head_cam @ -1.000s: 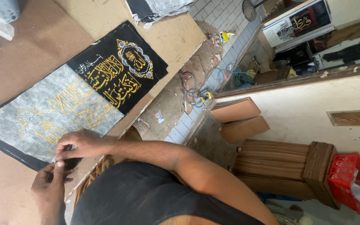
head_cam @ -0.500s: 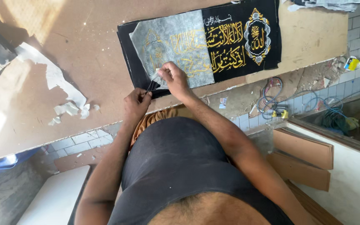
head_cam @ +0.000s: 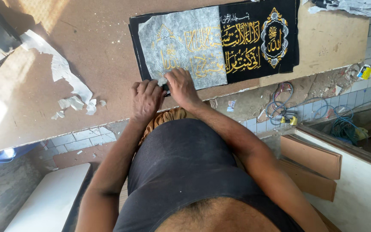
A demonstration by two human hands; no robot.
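Left hand (head_cam: 146,99) flat on the near edge of the black gold-embroidered cloth (head_cam: 254,41) on the brown worktable (head_cam: 86,56), right hand (head_cam: 182,88) pinching a scrap of its grey backing paper (head_cam: 181,45): apparently mid-peel, needing a steady pull.

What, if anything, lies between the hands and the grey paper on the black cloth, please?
Nothing visible does. The right hand pinches the paper at its near edge, and the left hand rests beside it on the cloth edge.
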